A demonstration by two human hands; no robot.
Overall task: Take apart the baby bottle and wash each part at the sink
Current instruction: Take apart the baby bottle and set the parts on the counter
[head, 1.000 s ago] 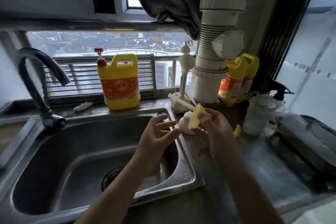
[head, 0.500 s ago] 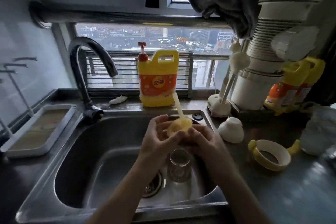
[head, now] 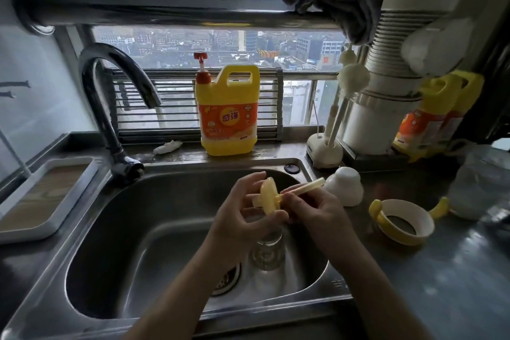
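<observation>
Over the sink [head: 116, 232], both hands grip the yellow nipple [head: 269, 196], left hand [head: 242, 218] pinching its disc, right hand [head: 314, 208] its straw [head: 303, 188]; glass bottle [head: 266, 252] directly beneath, collar ring [head: 400, 219] on the desk [head: 441, 284] at three o'clock.

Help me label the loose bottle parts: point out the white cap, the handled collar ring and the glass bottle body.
white cap [head: 345, 186], head view, on its domed side.
handled collar ring [head: 426, 219], head view, on the right rim.
glass bottle body [head: 266, 252], head view, on the clear wall in the sink.
</observation>
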